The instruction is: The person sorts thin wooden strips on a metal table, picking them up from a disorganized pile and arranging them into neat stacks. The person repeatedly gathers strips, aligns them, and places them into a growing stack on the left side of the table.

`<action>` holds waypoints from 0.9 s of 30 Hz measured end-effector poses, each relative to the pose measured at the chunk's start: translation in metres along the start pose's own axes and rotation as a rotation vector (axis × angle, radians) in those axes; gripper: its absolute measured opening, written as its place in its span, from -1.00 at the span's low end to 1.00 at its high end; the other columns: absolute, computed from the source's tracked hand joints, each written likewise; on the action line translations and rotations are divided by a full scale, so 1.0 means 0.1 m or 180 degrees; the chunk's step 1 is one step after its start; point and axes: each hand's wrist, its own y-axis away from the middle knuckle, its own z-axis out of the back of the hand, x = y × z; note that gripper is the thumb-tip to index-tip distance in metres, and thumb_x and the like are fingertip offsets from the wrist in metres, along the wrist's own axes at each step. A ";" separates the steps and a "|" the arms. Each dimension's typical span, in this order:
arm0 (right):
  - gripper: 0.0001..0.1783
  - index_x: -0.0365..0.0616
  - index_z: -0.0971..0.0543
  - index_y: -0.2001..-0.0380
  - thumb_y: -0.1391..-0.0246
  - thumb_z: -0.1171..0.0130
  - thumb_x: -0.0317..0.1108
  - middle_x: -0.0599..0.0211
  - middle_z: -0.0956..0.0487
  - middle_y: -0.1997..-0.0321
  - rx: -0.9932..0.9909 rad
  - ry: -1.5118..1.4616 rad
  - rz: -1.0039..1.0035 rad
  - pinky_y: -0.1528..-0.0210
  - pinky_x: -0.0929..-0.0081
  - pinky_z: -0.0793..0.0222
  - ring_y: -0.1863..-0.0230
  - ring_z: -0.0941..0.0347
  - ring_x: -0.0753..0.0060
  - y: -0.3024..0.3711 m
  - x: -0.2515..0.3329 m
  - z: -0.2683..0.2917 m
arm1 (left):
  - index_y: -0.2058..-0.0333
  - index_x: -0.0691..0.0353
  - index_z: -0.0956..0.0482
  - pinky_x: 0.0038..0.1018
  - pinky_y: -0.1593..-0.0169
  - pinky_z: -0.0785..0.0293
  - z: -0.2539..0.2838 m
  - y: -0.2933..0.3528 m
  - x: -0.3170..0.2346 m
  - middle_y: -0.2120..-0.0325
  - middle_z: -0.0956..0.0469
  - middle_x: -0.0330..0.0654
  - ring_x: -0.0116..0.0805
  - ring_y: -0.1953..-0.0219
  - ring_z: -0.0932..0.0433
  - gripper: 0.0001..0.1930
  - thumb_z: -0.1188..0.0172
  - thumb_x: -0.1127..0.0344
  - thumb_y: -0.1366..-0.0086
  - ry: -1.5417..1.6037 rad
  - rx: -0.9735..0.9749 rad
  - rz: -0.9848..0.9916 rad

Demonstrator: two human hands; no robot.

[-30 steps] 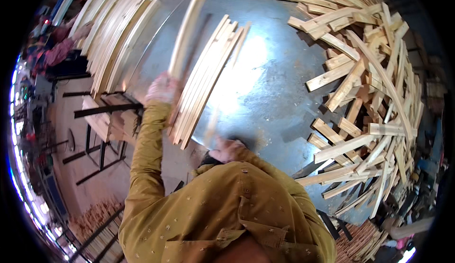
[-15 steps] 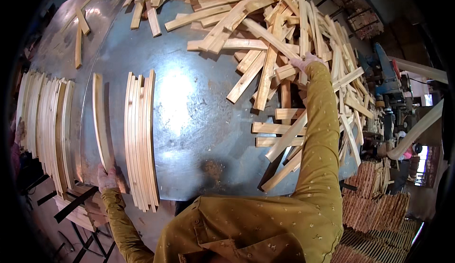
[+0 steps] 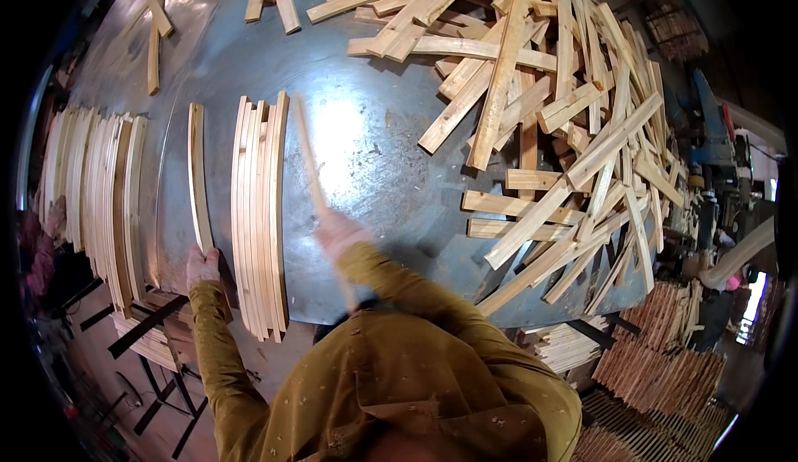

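Note:
My left hand [image 3: 203, 267] grips the near end of a wooden slat [image 3: 197, 175] that points away from me on the metal table. Just to its right lies a neat row of slats [image 3: 259, 221], side by side. My right hand [image 3: 341, 234], smeared by motion, is closed around another, blurred slat [image 3: 309, 158] to the right of that row. A large loose heap of slats [image 3: 507, 71] covers the far right of the table.
More aligned slats [image 3: 100, 204] stand at the far left, with another person's hand [image 3: 56, 217] beside them. Stacked wood [image 3: 648, 370] and machinery [image 3: 706, 154] are off to the right. The metal table [image 3: 391, 171] ends close in front of me.
My right hand has come from the heap leftward to the middle of the table, bringing a slat along. My left hand keeps its slat. The whole view has shifted slightly.

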 end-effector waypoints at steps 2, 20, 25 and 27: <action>-0.31 -0.21 -0.24 -0.23 -0.21 -0.06 0.05 0.04 -0.22 -0.25 0.0705 0.0377 0.0154 -0.30 0.23 -0.06 -0.27 -0.14 0.08 -0.14 0.21 -0.12 | -0.06 0.29 -0.45 -0.24 0.01 -0.44 0.01 0.09 -0.20 0.17 -0.62 0.10 0.01 0.10 -0.59 -0.58 -0.17 0.27 -0.25 -0.0057 0.0196 0.0038; -0.18 0.02 -0.26 -0.28 0.07 -0.32 -0.16 0.14 -0.47 -0.17 -0.2694 0.4287 0.0023 -0.22 0.17 -0.32 -0.19 -0.41 0.07 -1.13 -0.10 3.93 | -0.04 0.30 -0.47 -0.26 0.03 -0.47 -0.12 0.45 -0.33 0.19 -0.61 0.06 -0.04 0.16 -0.59 -0.62 -0.10 0.32 -0.26 0.0145 -0.0127 0.0271; -0.63 -0.08 -0.55 0.11 -0.03 -0.18 -0.16 0.05 -0.59 0.06 -0.1828 0.3757 0.0199 -0.09 0.09 -0.42 -0.01 -0.50 -0.08 -1.13 -0.43 3.66 | -0.04 0.19 -0.50 -0.22 0.05 -0.47 0.03 0.68 -0.59 0.21 -0.62 0.05 -0.04 0.15 -0.60 -0.61 -0.10 0.25 -0.25 0.0260 -0.0324 0.0602; -0.60 -0.11 -0.54 0.05 -0.07 -0.14 -0.17 -0.01 -0.60 0.09 -0.1472 0.3688 -0.0521 -0.05 0.02 -0.44 0.04 -0.53 -0.10 -0.96 -0.42 3.38 | -0.04 0.13 -0.51 -0.22 0.08 -0.47 0.05 0.58 -0.35 0.20 -0.61 0.10 -0.02 0.18 -0.59 -0.62 -0.14 0.18 -0.27 0.0554 -0.0117 0.0898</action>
